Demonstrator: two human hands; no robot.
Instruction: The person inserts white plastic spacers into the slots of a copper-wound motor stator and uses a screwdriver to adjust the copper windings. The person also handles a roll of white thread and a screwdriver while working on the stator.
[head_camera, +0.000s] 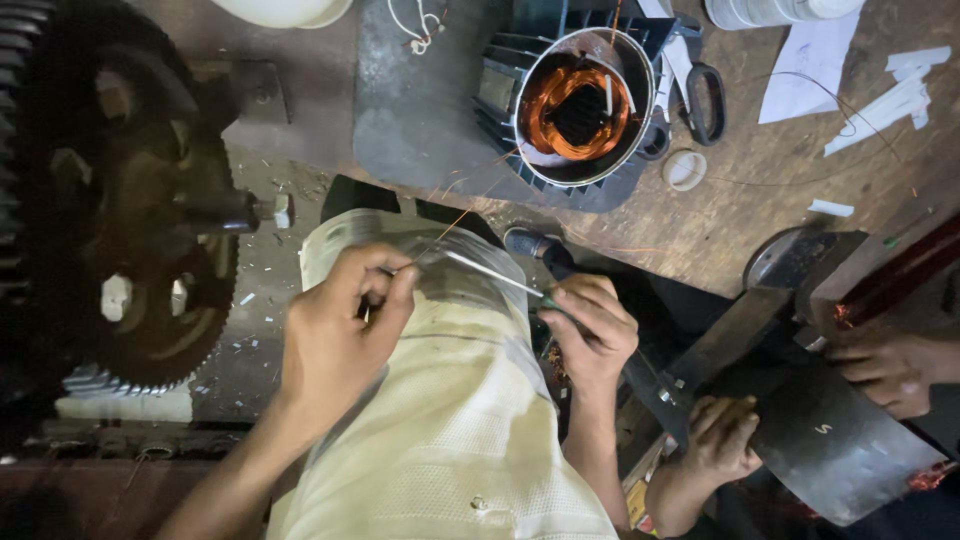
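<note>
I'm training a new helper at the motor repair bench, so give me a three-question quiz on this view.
1. True or false: the left hand and the right hand hold the two ends of one thin white sleeve.
2. What fills the inside of the motor housing on the bench?
A. copper windings
B. a steel fan
C. nothing
3. Which dark metal part stands at the far left of the view?

Key
1. True: each hand pinches one end above the lap.
2. A: orange copper coils line the bore.
3. A large toothed gear wheel.
</note>
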